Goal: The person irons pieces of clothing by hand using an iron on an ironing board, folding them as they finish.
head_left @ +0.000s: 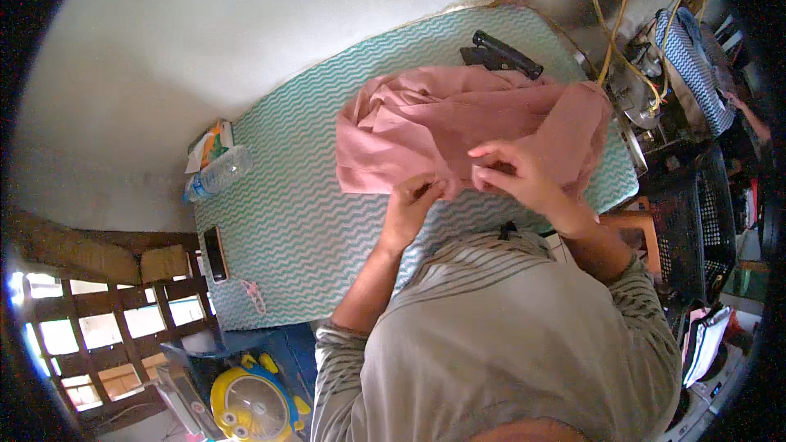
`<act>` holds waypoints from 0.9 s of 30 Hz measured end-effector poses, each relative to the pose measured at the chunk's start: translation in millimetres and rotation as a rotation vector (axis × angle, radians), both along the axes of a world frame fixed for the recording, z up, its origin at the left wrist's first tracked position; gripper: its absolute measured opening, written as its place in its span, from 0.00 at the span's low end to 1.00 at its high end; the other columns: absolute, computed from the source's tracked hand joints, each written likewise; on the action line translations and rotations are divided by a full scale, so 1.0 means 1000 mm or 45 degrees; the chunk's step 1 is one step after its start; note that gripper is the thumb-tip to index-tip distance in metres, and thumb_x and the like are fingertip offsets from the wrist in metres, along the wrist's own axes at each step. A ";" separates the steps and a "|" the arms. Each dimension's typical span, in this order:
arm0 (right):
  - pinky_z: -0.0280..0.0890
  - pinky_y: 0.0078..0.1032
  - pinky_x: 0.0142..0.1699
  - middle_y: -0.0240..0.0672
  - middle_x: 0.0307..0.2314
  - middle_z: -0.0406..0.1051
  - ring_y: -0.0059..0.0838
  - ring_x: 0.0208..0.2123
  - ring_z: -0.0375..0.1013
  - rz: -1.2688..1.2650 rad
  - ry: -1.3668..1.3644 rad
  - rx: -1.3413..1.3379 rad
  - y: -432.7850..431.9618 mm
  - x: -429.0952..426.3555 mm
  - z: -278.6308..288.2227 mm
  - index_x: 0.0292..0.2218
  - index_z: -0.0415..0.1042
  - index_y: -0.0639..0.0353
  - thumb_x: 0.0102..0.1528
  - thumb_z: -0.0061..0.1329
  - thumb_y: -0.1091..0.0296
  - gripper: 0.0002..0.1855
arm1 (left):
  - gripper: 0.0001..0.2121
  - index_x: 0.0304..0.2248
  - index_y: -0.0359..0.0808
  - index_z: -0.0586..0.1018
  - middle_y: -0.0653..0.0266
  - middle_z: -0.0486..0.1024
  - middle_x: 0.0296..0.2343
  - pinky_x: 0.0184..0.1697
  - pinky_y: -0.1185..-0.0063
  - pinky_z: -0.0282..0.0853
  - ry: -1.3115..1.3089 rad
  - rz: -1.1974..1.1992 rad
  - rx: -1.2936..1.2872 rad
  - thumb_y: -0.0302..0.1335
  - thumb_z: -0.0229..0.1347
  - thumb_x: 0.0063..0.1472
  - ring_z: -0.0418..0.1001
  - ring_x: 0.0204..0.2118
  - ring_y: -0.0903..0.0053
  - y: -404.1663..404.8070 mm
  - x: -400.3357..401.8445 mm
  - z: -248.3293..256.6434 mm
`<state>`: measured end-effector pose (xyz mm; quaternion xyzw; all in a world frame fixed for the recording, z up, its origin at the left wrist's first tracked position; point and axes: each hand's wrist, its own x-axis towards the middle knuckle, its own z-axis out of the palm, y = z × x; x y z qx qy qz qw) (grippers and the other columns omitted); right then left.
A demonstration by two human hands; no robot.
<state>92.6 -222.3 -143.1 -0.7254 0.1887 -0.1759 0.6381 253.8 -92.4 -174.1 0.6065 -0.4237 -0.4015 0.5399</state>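
A pink cloth garment point(393, 147) lies bunched on an ironing board with a green and white zigzag cover point(295, 221). My left hand point(412, 205) pinches the garment's near edge between thumb and fingers. To the right, my right hand point(513, 175) is over the same near edge. Its index finger is raised apart from the thumb, and whether the lower fingertips grip cloth is hard to see. Just behind the garment lies a black cylindrical handle point(506, 54) with a flat black part, partly covered by the pink cloth.
At the board's left end are a clear plastic bottle point(221, 173), a packet point(218, 140), a phone point(215, 255) and a small pink cord point(254, 296). A yellow and blue fan point(258, 402) stands below left. Yellow cords point(608, 43) hang at the right, near dark shelving point(694, 227).
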 end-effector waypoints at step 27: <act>0.60 0.19 0.33 0.32 0.22 0.66 0.17 0.27 0.66 -0.223 -0.055 -0.879 0.008 0.039 -0.008 0.37 0.66 0.61 0.51 0.39 0.68 0.11 | 0.03 0.26 0.31 0.72 0.57 0.71 0.23 0.28 0.79 0.65 -0.648 0.348 -0.378 0.20 0.51 0.48 0.71 0.25 0.69 0.067 -0.023 0.036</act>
